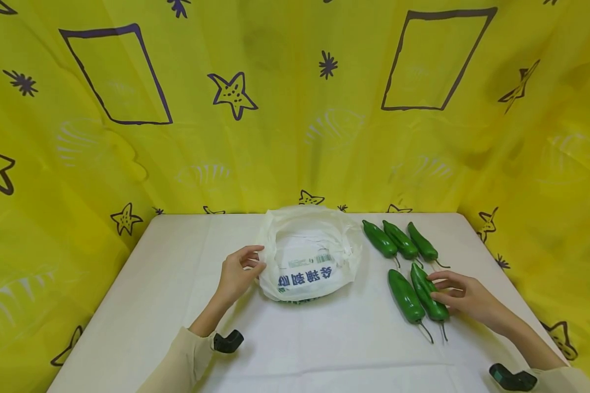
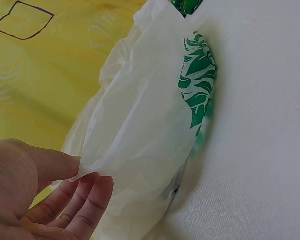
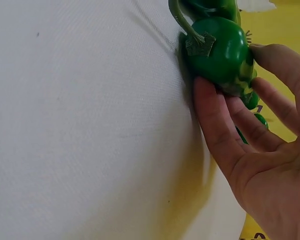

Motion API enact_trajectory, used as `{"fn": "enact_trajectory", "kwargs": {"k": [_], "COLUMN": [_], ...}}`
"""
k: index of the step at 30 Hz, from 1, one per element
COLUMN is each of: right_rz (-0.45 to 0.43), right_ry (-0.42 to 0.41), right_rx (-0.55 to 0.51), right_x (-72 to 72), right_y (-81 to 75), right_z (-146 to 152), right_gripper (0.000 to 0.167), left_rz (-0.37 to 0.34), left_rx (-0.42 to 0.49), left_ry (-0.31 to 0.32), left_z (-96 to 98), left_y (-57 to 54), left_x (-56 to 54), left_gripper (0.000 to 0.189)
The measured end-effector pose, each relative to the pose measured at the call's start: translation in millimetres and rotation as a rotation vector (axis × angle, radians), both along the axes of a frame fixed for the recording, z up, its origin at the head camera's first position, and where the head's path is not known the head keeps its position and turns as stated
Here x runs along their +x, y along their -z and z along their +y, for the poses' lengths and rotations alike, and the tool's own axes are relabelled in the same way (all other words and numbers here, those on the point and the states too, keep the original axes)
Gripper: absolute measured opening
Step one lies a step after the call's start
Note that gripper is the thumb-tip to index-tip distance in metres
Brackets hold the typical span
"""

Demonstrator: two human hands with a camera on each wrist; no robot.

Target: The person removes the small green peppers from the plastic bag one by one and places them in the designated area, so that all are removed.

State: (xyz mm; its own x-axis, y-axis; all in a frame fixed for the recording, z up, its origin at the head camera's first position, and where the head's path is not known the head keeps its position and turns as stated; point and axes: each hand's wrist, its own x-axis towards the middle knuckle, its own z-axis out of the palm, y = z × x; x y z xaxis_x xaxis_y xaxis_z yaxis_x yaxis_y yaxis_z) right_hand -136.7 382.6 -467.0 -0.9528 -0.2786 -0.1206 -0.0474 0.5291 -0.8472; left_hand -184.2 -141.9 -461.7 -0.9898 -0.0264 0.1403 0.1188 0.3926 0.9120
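Observation:
A white plastic bag (image 1: 270, 273) with blue lettering lies on the table, its mouth spread wide. My left hand (image 1: 238, 274) pinches the bag's left rim; in the left wrist view, the thumb and fingers (image 2: 90, 205) hold the thin plastic, and green leaf print shows lower on the bag. To the right, my right hand (image 1: 472, 300) holds a green chili pepper (image 1: 425, 292) that lies on the cloth. In the right wrist view the thumb and fingertips meet that pepper (image 3: 220, 50) from two sides, near its stem end. Another green pepper (image 1: 405, 297) lies just left of it.
Behind these, three more green peppers (image 1: 379, 239) lie in a row, right of the bag. A white cloth (image 1: 314, 338) covers the table. Yellow curtains (image 1: 285, 147) with drawn stars stand close at the back and both sides. A dark wrist device (image 1: 228, 341) is on each arm.

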Motion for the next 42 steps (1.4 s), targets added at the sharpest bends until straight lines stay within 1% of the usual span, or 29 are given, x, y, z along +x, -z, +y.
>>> {"fn": "enact_trajectory", "kwargs": {"k": [7,12,18,26,30,36,39,42], "right_rz": [-0.025,-0.021,-0.017,-0.013,-0.024,-0.049,-0.057,-0.057], "right_ry": [-0.001,0.001,-0.013,-0.034,-0.043,-0.046,-0.063,-0.097], "right_rx": [0.002,-0.005,-0.018,-0.016,-0.019,-0.006,-0.001,-0.005], "right_x": [0.0,0.5,0.6,0.5,0.0,0.0,-0.8,-1.9], "right_y": [-2.1,-0.8,0.7,0.4,-0.7,-2.4,-5.1,-10.5], "right_z": [0,1,1,2,2,2,3,5], "right_gripper": [0.049,0.048,0.047,0.047,0.048,0.052,0.058,0.064], "left_rz": [-0.001,-0.002,-0.011,-0.006,-0.014,-0.031,-0.022,0.009], "left_rx": [-0.010,-0.007,-0.016,-0.026,-0.036,-0.075,-0.100,-0.133], "left_ry": [-0.004,-0.001,0.001,-0.007,-0.002,0.040,0.079,0.122], "left_z": [0.5,0.6,0.2,-0.7,-1.2,-6.1,-10.2,-15.3], "left_y": [-1.0,-1.9,-2.2,-5.3,-5.9,-5.3,-7.7,-11.9], "left_x": [0.0,-0.2,-1.3,-1.1,-1.2,-3.7,-5.6,-6.7], "left_gripper": [0.038,0.038,0.038,0.037,0.037,0.038,0.041,0.048]}}
